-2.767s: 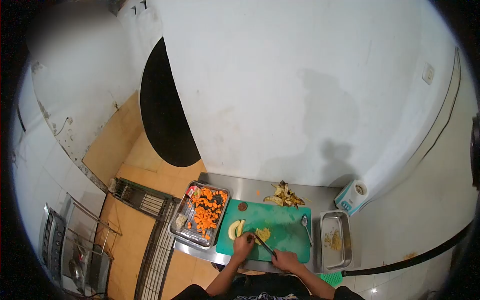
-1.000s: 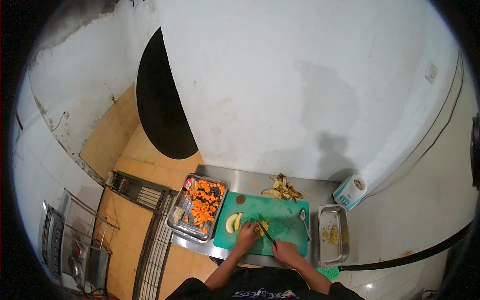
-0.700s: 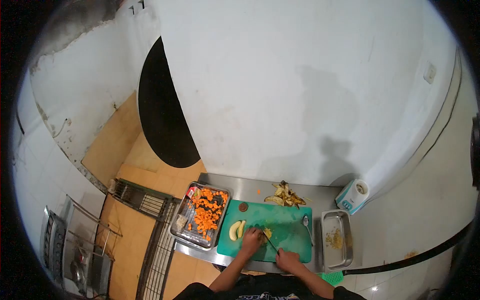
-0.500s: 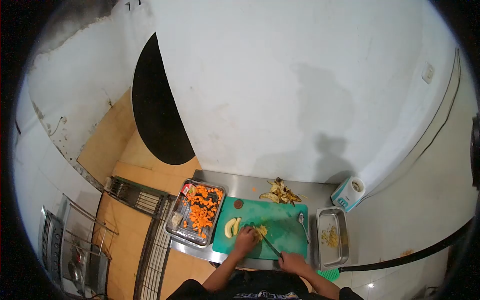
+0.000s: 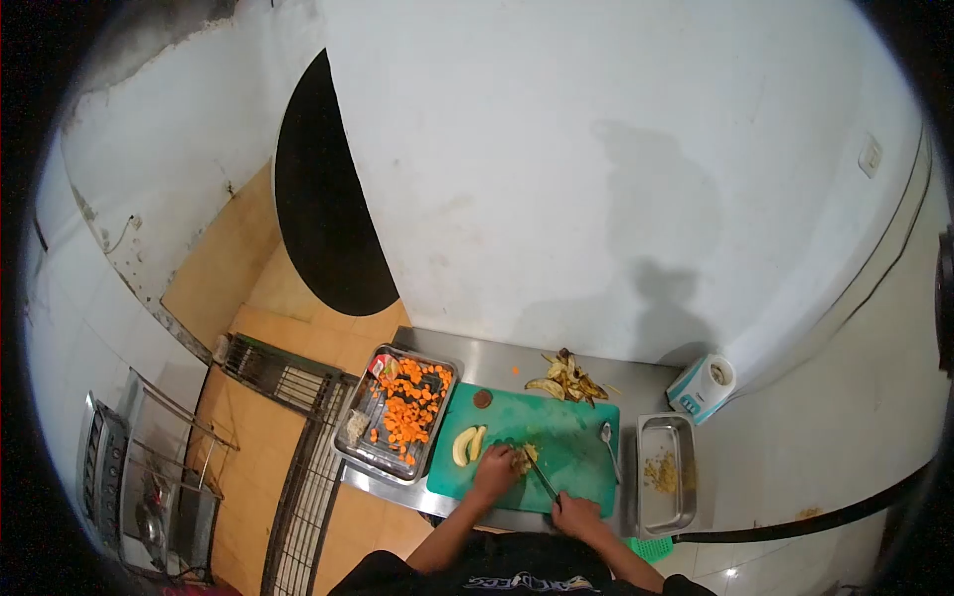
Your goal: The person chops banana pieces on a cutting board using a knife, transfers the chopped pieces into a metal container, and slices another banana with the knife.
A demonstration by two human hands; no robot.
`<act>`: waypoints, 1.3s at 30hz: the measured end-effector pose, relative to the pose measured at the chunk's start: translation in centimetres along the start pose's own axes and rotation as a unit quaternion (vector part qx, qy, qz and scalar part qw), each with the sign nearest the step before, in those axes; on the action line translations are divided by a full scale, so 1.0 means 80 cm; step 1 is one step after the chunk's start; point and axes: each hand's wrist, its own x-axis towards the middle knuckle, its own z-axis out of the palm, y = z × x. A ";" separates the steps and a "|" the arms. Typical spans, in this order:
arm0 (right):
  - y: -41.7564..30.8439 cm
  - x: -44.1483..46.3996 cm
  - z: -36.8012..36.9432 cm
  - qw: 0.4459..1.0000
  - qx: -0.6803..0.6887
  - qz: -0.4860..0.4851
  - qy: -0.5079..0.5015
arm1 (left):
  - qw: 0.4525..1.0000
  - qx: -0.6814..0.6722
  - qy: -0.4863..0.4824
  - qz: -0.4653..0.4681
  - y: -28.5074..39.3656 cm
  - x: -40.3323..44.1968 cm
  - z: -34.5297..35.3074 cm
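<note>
Yellow bits [image 5: 532, 454] on green board [image 5: 586, 477], right beside left hand [image 5: 495, 471], nearer it than right hand [image 5: 579, 515]. Knife [image 5: 544, 480] slants forward-left from right fist closed on handle, tip at bits. Hands apart; left bent low over board, grip unclear. Peeled bananas [image 5: 462, 447] just left of left hand.

The left hand [image 5: 495, 471] hides part of the chopped yellow food [image 5: 527, 455] beneath its fingers.
</note>
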 end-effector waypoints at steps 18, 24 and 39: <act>0.006 -0.010 -0.002 0.999 0.006 -0.024 -0.041 | 0.998 -0.040 0.042 -0.036 0.015 -0.022 -0.025; -0.038 0.017 -0.027 0.999 0.022 -0.033 0.009 | 0.996 0.051 0.069 -0.025 0.028 -0.023 -0.032; -0.022 -0.005 -0.025 0.999 0.023 -0.037 -0.032 | 0.996 0.040 0.057 -0.061 0.025 -0.025 -0.039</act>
